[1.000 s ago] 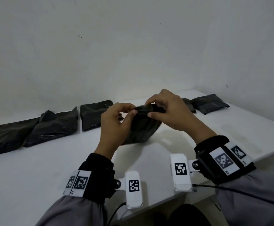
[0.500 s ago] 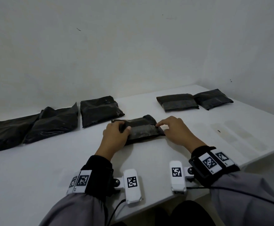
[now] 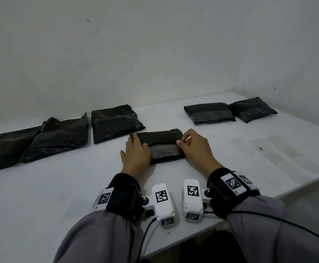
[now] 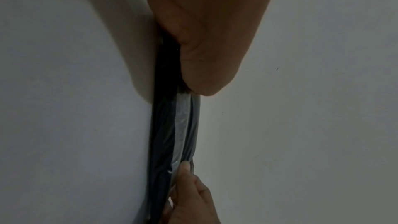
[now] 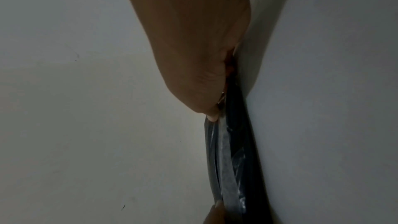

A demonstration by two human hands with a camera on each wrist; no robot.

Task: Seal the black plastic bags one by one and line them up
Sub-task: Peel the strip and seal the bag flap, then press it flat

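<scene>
Folded black plastic bag [image 3: 162, 145] lies flat on the white table [image 3: 60, 186], near the front-centre, w/ a hand at each end. Its flap is folded over the top; a glossy strip shows along the near side between the hands.

Left hand [image 3: 136, 154] lies over the bag's left end, fingers fairly straight and pointing away, thumb [image 3: 144, 147] laid on top of the bag – pressing, not curled round it. In the left wrist view the thumb [image 4: 202, 67] bears down on the bag's edge [image 4: 172, 134]; right-hand fingers [image 4: 189, 193] show at the far end.

Right hand [image 3: 194, 149] sits at the bag's right end, fingers bent, thumb and forefinger tips pinching the folded edge at the top right corner. Right wrist view: the hand [image 5: 193, 57] has its fingertips nipped on the bag's edge [image 5: 232, 159].

Other bags: two sealed bags side by side, touching, at the far right – inner one [image 3: 210, 113], outer one [image 3: 252, 109]. On the far left three more: one flat bag [image 3: 115, 122] nearest the centre, then a bag w/ a raised corner [image 3: 58, 139], then one at the frame edge [image 3: 5, 147] partly under it. Whether those three are sealed, can't tell.

Both wrists wear black straps w/ white marker-tagged camera units [image 3: 163, 202]; grey sleeves [image 3: 98, 238] below
</scene>
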